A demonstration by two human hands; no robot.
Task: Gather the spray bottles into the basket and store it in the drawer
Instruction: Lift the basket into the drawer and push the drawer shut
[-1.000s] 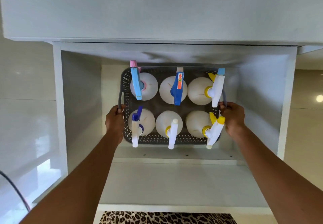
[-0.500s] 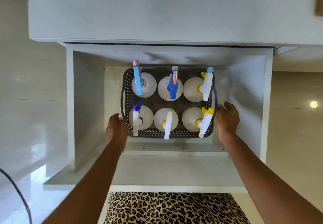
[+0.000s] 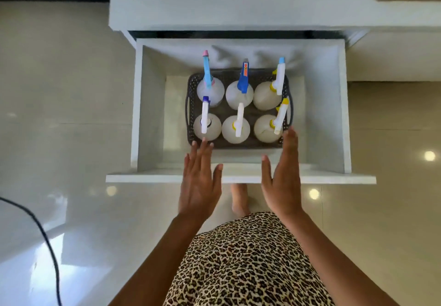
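Both hands hovered flat over drawer front, holding nothing: left hand [image 3: 199, 181] w/ fingers spread, right hand [image 3: 284, 181] edge-on, fingers together. Past them the basket [image 3: 191, 105] sat on the floor of the open drawer [image 3: 238, 178], long axis 3–9 o'clock. Six spray bottles [image 3: 236, 126] stood upright inside in 2 rows, nozzles toward 12.

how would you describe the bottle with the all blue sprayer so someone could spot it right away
Look into the open white drawer, where a dark perforated basket holds six pale spray bottles in two rows of three. It is the middle bottle of the far row. Its sprayer is solid dark blue with an orange label; its neighbours' are light blue or white and yellow.
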